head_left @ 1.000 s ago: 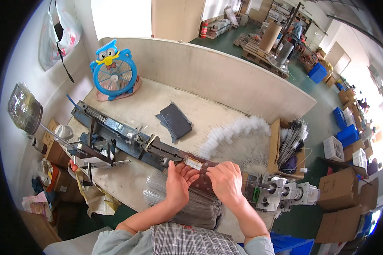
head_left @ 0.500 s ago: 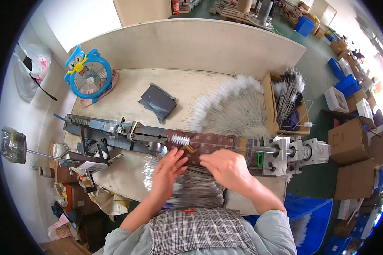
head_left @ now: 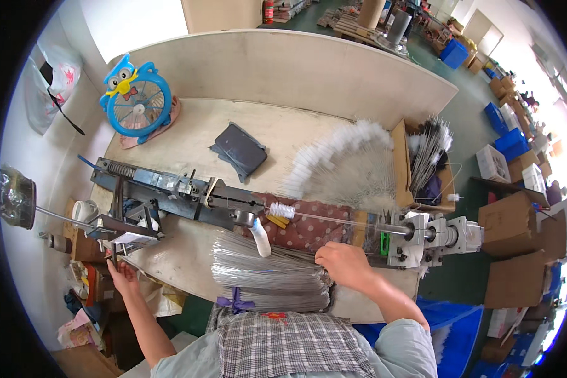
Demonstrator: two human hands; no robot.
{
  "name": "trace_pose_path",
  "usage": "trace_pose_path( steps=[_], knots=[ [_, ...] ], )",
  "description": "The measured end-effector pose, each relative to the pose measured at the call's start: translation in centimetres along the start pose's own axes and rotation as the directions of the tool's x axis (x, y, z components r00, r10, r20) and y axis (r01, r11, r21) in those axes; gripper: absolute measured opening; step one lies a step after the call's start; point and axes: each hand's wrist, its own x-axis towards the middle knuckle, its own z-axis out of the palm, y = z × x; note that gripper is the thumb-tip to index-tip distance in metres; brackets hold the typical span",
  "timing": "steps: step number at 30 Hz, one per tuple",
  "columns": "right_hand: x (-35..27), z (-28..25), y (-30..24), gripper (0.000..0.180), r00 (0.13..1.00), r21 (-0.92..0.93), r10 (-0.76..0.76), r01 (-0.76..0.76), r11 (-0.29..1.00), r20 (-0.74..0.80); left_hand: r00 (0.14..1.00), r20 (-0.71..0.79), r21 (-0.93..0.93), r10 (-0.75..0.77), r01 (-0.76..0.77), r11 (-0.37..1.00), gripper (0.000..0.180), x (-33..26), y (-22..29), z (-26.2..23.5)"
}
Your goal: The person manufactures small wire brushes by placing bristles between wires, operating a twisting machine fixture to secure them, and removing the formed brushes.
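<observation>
A white-bristled brush (head_left: 281,210) sits in the long metal machine (head_left: 223,211), its thin twisted wire stem running right to the spindle (head_left: 397,228). My right hand (head_left: 345,263) is closed in a pinch at the right end of a thick bundle of metal wires (head_left: 271,277); a wire seems to be between its fingertips. Well to the left, my left hand (head_left: 126,277) is beneath a small metal frame (head_left: 129,233), fingers loosely apart, with nothing visible in it. A white bottle with a blue top (head_left: 260,239) leans over the wires, beside yellow handles (head_left: 277,221).
Finished-looking white brushes (head_left: 334,151) lie fanned out behind the machine, beside a cardboard box (head_left: 400,164) of more brushes. A blue fan (head_left: 138,107) and a dark flat pad (head_left: 240,150) stand farther back. A blue bin (head_left: 460,327) is at lower right.
My left hand has left the brush and moved far left under the metal frame. My right hand has moved slightly down and right to the wire bundle. The white bottle is now uncovered.
</observation>
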Motion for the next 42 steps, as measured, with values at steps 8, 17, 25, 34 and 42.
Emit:
trace_pose_path(
  steps=[8,17,25,34,42],
  knots=[
    [-0.2,-0.3,0.3,0.010,0.985,0.118,0.135,-0.122,0.986,-0.110,0.904,0.354,-0.126,-0.239,0.300,0.946,0.037,-10.7,-8.0,7.1],
    [-1.9,-0.3,0.3,0.014,0.978,-0.069,-0.122,0.111,0.991,-0.169,0.595,0.741,0.386,-0.310,0.000,0.923,0.025,-32.1,-10.9,20.2],
    [-0.7,-0.6,-0.5,0.022,0.997,-0.121,-0.017,0.007,0.993,-0.076,-0.055,0.703,0.397,-0.710,0.857,0.328,0.036,-31.0,-1.1,23.0],
    [-2.6,-11.3,1.8,0.017,0.851,-0.404,-0.128,-0.105,0.909,-0.509,0.042,0.743,0.591,-0.667,0.426,0.685,0.039,-31.2,-3.8,19.1],
    [-1.0,-10.8,6.0,0.013,0.825,0.026,0.195,-0.215,0.976,-0.531,-0.301,0.947,-0.304,0.107,-0.746,0.592,0.016,-37.6,-9.3,26.3]
  ],
)
